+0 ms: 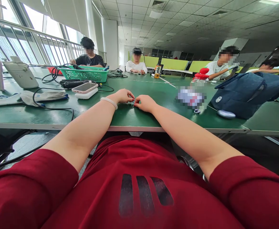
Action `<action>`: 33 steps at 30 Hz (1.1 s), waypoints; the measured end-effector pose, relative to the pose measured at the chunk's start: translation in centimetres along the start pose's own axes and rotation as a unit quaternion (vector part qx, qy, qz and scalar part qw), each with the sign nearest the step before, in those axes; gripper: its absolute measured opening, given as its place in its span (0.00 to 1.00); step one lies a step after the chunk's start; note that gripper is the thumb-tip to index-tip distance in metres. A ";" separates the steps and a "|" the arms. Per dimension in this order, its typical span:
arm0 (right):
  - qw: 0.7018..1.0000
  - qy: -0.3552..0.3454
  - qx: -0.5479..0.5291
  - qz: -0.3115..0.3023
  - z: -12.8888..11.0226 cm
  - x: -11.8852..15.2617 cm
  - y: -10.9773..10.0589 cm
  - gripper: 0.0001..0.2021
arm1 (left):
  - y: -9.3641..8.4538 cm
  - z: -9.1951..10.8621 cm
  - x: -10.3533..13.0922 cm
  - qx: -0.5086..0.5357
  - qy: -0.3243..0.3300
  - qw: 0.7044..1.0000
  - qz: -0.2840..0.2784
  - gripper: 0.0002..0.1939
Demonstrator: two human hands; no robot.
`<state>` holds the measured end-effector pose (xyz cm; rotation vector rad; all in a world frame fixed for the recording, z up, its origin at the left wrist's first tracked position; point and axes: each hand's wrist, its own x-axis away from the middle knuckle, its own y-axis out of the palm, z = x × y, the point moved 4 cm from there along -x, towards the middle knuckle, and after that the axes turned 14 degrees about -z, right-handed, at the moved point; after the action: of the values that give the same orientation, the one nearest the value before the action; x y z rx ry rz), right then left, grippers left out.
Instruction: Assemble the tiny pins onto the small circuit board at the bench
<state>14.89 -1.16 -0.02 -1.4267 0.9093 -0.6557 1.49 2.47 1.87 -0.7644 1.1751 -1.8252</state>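
Note:
Over the green tabletop point(132, 118), just in from its front edge, my two hands almost meet. My left hand point(124, 95) is closed in a pinch, thumb and fingertips together, with a pale band point(110, 102) round its wrist. Facing it, my right hand point(145, 103) pinches too, its fingertips pointing left. Between the fingertips shows a tiny shiny thing point(133, 102), too small and too covered by the fingers to name.
Left of my arms lie a phone on a white case point(86, 91), a grey glove point(38, 97), cables and a green basket point(82, 74). On the right stand a red-lidded bottle point(199, 79) and a blue bag point(246, 92). Several people sit round the tables.

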 end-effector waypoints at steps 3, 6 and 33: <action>1.000 -0.001 -0.002 -0.002 0.1 -0.1 0.1 0.08 | 0.1 -0.1 -0.2 -0.028 0.010 0.999 -0.016 0.20; 1.000 -0.003 -0.018 0.002 0.3 -0.1 0.2 0.09 | 0.2 -0.2 -0.2 -0.027 0.016 0.999 -0.030 0.22; 0.996 0.027 -0.073 0.041 1.1 -0.2 -0.3 0.10 | 0.2 0.0 -0.2 -0.025 0.029 0.999 -0.036 0.24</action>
<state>15.77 -0.46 0.26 -1.4981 1.0709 -0.5777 1.62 2.63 1.70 -0.7960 1.2495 -1.8938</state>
